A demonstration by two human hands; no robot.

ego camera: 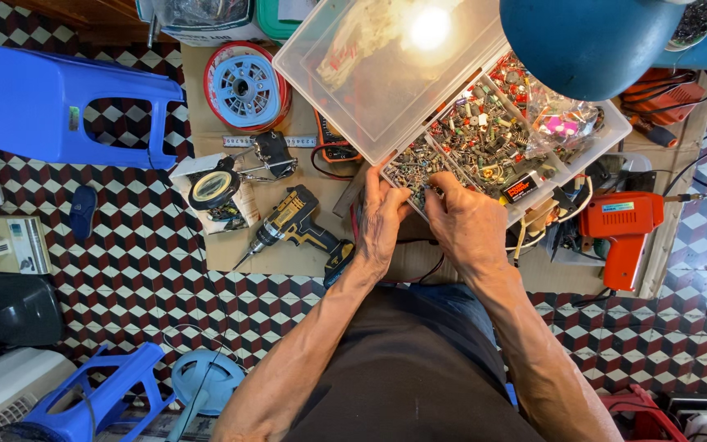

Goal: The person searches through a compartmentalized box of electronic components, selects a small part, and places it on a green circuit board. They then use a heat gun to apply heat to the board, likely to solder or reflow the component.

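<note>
From the head view, looking straight down, both hands are at the near edge of a clear plastic parts box [583,151]. The left hand [382,221] and the right hand [468,221] sit close together, fingers curled at the box's front compartment. They seem to be pinching or picking at small parts there, but the fingertips are too small to tell if they hold one.

The box rests on a cardboard sheet [288,254] spread on the checked floor [149,270]. Its clear lid [370,74] is flipped open and leans back, with lamp light shining on it. The box is split into compartments. They are packed with tiny electronic parts [484,135] in green, red and grey, with thin wire legs. One compartment holds a clear bag with pink bits [562,123].

The small parts look light and hard, and their wire legs likely bend easily. They are best pinched by the body with two fingertips. The box looks thin and bendy, and heavy when this full, so I think it should be held by both sides at the bottom.

Nearby lie a yellow and black drill [292,225], an orange soldering gun [623,233], a red wire spool [247,86] and a roll of tape [213,188]. A blue stool [51,102] lies tipped to the left.
</note>
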